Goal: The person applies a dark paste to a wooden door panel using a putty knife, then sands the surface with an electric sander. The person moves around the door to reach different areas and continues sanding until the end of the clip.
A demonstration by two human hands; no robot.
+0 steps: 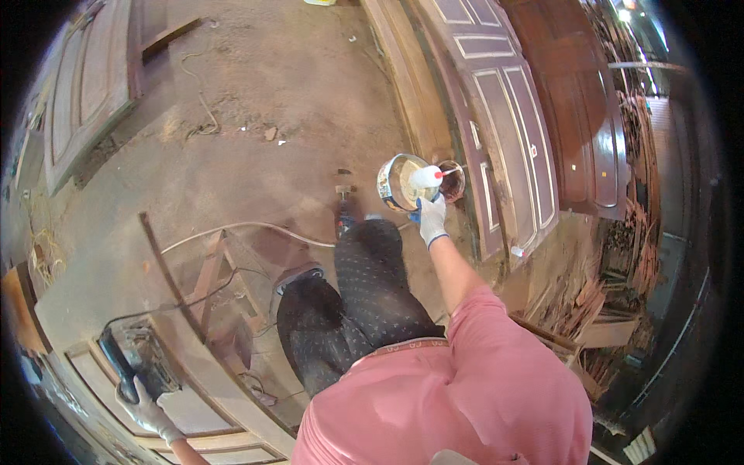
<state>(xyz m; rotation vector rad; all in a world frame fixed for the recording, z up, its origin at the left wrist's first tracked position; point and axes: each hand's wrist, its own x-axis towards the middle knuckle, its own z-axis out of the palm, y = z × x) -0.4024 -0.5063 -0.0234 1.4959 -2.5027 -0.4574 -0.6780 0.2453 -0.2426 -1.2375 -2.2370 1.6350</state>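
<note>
Right of centre in the frame the gloved right hand (432, 219) reaches out at arm's length, its grip closed around the body of a white squeeze bottle (425, 177) whose red nozzle tips sideways toward a small brown cup (452, 181), a tilt that suits pouring; just beside the bottle, touching or nearly so, stands a round metal tin (398, 183) with its open top toward the camera, both vessels on the dusty floor (271, 101) beside a panelled wooden door (508, 116) lying at the upper right; at the lower left the gloved left hand (146, 407) has its grip wrapped on the dark handle of a power sander (132, 353) that rests on a wooden door panel (194, 422), seemingly parked there and steadied; its cable (256, 227) trails across the floor toward the middle; the person's dark patterned trousers (356, 302) and pink shirt (465, 387) fill the lower middle; scrap wood (597, 310) is heaped at the right edge.
</note>
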